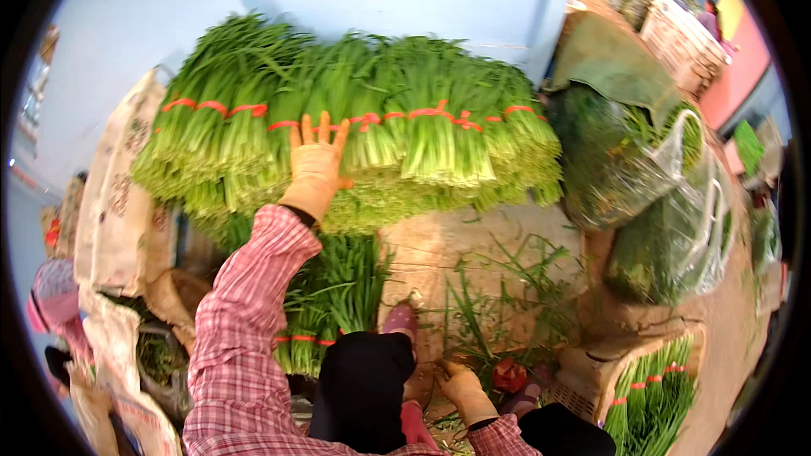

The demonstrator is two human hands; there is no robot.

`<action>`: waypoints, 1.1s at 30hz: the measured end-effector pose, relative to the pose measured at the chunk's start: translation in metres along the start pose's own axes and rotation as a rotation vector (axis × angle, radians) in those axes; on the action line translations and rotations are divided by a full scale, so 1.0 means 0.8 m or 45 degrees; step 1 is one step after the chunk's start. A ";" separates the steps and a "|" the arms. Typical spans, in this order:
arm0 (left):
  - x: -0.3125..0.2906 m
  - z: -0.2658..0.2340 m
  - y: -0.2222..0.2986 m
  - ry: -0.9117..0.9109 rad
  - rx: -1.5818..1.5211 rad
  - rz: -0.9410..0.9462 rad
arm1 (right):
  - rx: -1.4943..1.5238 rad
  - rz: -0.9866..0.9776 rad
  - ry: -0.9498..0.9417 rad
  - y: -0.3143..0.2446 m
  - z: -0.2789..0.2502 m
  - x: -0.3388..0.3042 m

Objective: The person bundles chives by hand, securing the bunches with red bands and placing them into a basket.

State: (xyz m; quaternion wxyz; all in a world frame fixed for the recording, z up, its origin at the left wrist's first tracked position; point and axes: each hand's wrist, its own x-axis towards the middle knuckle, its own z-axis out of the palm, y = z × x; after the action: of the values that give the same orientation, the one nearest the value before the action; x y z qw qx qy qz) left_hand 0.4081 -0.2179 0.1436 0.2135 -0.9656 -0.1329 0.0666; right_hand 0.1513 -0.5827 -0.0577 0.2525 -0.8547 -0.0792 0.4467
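Observation:
A long stack of chive bundles [448, 131], tied with red bands, lies against the pale blue wall. My left hand [316, 165], in a tan glove, reaches onto the front of this stack. Its fingers are spread over a bundle near a red band. Low in the picture, between my knees, my right hand [463, 388] hangs in a matching glove. Its fingers are slightly bent and apart, with nothing seen in them. A small red thing [509, 375] lies just right of it. More tied chives [334, 295] lie below my left forearm.
Loose leaves lie scattered on a wooden board [422, 245]. A plastic crate [583, 384] at the lower right holds banded chives. Clear bags of greens [667, 245] stand on the right, partly under a green cloth [621, 59]. Pale sacks [122, 194] stand left, near another person [59, 304].

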 end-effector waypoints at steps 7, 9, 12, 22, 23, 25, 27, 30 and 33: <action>-0.006 0.030 0.007 -0.082 0.014 0.010 | 0.039 -0.053 -0.012 -0.017 -0.003 -0.013; -0.010 0.056 0.018 0.058 0.203 -0.042 | 0.029 -0.043 0.005 -0.020 -0.007 -0.017; -0.014 0.050 0.020 0.140 0.152 -0.026 | 0.035 -0.054 0.024 -0.004 0.004 -0.013; -0.029 0.024 0.027 0.234 -0.189 -0.140 | 0.060 -0.113 0.120 -0.006 0.023 -0.018; -0.024 0.032 0.024 0.279 -0.105 -0.121 | 0.078 -0.153 0.136 -0.007 0.024 -0.017; -0.017 0.041 0.013 0.281 -0.114 -0.020 | 0.103 -0.209 0.139 -0.002 0.031 -0.028; -0.005 0.025 -0.008 0.256 -0.371 0.141 | 0.090 -0.185 0.152 0.000 0.026 -0.032; 0.004 0.017 -0.039 0.359 -0.623 0.231 | 0.112 -0.186 0.164 0.000 0.025 -0.026; 0.005 0.005 -0.041 0.379 -0.850 -0.042 | 0.095 -0.152 0.134 -0.011 0.018 -0.029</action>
State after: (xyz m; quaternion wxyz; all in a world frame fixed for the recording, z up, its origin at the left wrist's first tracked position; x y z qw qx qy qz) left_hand 0.4035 -0.1865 0.1536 -0.0955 -0.9789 -0.1303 -0.1250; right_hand 0.1273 -0.5786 -0.0434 0.3143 -0.8607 -0.0998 0.3879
